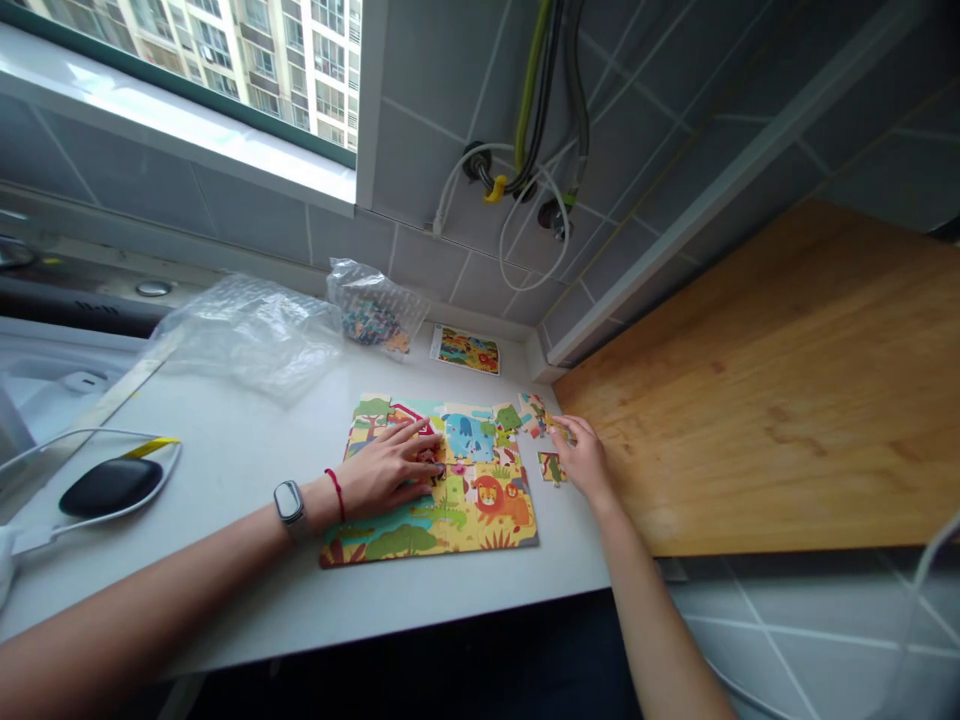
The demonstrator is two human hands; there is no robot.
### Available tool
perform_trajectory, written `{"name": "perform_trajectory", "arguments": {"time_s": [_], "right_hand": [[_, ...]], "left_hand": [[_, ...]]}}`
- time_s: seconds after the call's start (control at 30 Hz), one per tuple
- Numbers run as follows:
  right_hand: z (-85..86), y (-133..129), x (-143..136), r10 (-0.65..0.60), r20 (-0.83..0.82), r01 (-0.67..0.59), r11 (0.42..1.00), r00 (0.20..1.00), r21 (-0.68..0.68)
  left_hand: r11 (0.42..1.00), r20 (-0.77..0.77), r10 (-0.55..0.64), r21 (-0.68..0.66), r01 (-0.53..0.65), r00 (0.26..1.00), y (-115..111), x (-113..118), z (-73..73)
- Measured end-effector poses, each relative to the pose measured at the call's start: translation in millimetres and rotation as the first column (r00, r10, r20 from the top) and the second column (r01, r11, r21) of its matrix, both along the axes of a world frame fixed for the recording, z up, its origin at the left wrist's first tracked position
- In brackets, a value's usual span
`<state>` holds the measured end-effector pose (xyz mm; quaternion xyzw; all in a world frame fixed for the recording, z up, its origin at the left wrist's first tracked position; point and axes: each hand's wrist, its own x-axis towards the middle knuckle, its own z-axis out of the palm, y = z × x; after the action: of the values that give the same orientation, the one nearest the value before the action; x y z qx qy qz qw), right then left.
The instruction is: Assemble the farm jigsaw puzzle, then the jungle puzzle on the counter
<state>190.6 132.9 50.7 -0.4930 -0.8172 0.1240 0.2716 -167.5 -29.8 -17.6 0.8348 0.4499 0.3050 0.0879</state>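
Note:
A jigsaw puzzle (480,505) with animals, among them orange lions, a blue elephant and a green crocodile, lies flat on the white counter. My left hand (394,465) rests on its middle with the fingers spread, hiding some of the picture. Right of the puzzle, my right hand (581,450) has thumb and fingers closed on a yellowish puzzle piece (562,430), which is mostly covered by the fingertips. Close by are another loose piece (551,467), just below the fingers, and one with mixed colours (534,412) at the puzzle's upper right corner.
Behind the puzzle lie a small picture card (469,349), a clear bag of puzzle pieces (373,315) and a crumpled clear plastic bag (255,335). A black oval device (110,487) with a white cable is at left. A wooden board (780,400) borders the right side.

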Motion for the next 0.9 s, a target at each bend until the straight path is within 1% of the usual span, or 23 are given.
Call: {"name": "perform_trajectory", "arguments": {"time_s": [0.1, 0.2, 0.3, 0.43, 0.53, 0.63, 0.77, 0.9], "right_hand": [[7.4, 24.4, 6.5, 0.066, 0.124, -0.058, 0.996, 0.99, -0.064], [8.9, 40.3, 3.6, 0.114, 0.23, -0.089, 0.989, 0.966, -0.117], [3.7, 49.4, -5.9, 0.116, 0.294, -0.077, 0.987, 0.949, -0.141], [-12.1, 53.1, -14.9, 0.046, 0.32, -0.001, 0.99, 0.946, -0.138], [-24.7, 53.5, -15.4, -0.01, 0.298, 0.052, 0.989, 0.954, -0.135], [-32.0, 54.5, -13.9, -0.044, 0.25, 0.08, 0.987, 0.967, -0.137], [-33.4, 48.8, -12.1, -0.094, 0.155, 0.116, 0.984, 0.983, -0.137], [-34.4, 30.8, -8.7, -0.196, 0.004, 0.195, 0.973, 0.981, -0.124]], "left_hand": [[1.0, 0.005, -0.001, 0.003, 0.001, 1.0, 0.2, 0.3, 0.8], [1.0, 0.033, -0.015, 0.016, 0.014, 0.999, 0.6, 0.8, 2.8], [0.999, 0.038, -0.004, 0.034, 0.003, 0.999, 0.7, 0.5, 5.0], [0.997, 0.024, 0.059, 0.051, -0.061, 0.998, 1.2, -2.6, 10.6], [0.995, 0.055, 0.094, 0.039, -0.097, 0.994, 2.6, -6.0, 18.0], [0.994, 0.095, 0.087, 0.05, -0.092, 0.992, 4.3, -8.2, 23.7], [0.995, 0.136, 0.071, 0.062, -0.08, 0.988, 5.2, -8.5, 24.3], [0.996, 0.194, 0.07, 0.047, -0.08, 0.979, 5.2, -8.3, 22.1]]}}
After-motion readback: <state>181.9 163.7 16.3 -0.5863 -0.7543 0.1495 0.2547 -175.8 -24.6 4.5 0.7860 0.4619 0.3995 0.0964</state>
